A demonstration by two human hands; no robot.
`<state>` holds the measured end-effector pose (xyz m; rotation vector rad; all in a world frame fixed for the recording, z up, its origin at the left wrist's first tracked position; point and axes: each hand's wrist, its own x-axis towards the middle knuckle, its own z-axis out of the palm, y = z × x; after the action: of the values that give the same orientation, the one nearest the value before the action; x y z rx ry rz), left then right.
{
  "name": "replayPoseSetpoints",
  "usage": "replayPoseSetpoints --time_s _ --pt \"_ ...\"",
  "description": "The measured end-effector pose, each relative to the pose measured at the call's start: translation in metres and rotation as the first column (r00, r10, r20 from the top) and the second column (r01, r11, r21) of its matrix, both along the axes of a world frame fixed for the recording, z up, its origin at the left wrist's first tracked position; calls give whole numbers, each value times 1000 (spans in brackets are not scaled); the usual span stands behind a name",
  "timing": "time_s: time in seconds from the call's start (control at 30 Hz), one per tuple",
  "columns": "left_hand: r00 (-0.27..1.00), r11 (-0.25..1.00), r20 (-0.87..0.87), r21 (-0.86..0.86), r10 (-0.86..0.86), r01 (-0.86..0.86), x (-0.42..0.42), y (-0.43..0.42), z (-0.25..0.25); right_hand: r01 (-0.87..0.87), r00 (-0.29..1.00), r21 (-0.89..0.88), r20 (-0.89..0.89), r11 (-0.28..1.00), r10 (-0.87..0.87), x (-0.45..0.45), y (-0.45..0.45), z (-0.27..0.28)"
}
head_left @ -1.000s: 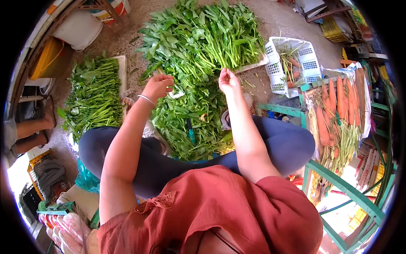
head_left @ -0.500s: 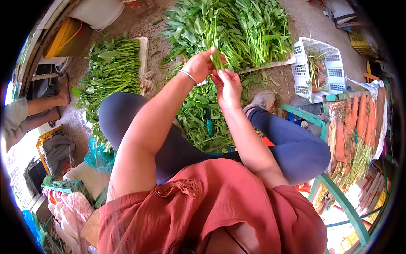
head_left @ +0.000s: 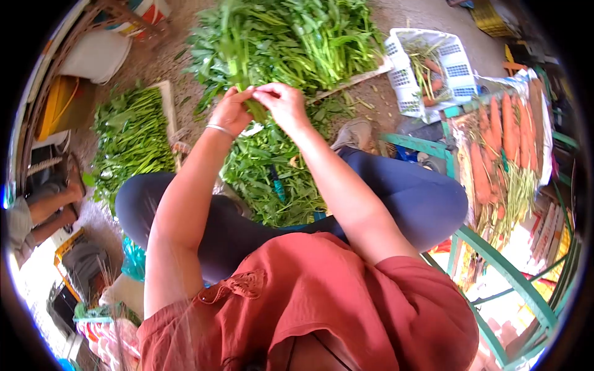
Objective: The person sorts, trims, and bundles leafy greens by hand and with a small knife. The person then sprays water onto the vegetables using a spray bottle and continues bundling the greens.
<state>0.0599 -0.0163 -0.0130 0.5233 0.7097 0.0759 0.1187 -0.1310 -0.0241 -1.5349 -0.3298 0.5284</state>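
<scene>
My left hand is closed around a small bunch of water spinach, its leaves pointing away and the cut stem ends toward me. Beside it, the fingers of my right hand are pinched together at the left thumb, against the stems; whatever lies in that pinch is too small to make out. Just beyond my hands spreads a large pile of water spinach. Below them, between my legs, lie loose greens with a dark and teal handled object on top.
Neatly laid greens rest on a tray at left. On the right stand a white crate with carrots and stalks, and a green metal frame near bundled carrots. Another person's legs show at the far left.
My view has swung, so the surroundings sit further left. My right hand has come up from the stem ends to beside the left thumb. The left hand keeps its hold on the bunch.
</scene>
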Motion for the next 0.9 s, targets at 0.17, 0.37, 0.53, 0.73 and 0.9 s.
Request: replayPoseSetpoints --time_s 0.17,0.37,0.53,0.73,0.9 --pt "998 998 3 -14 -57 57 -2 10 -9 -3 987 -172 158 985 31 -3 0 8" --pt "999 989 -27 142 47 -43 0 15 4 -109 985 -669 29 735 172 -10 -42 20" --pt "995 997 -91 55 51 -46 -3 11 8 604 706 -519 700 605 -105 49 -83 6" --pt "993 999 -114 35 -9 13 -1 15 4 504 811 -596 575 625 -106 89 -85 -24" --pt "979 997 -198 75 47 -32 2 12 11 151 981 -265 -78 952 -178 32 -85 17"
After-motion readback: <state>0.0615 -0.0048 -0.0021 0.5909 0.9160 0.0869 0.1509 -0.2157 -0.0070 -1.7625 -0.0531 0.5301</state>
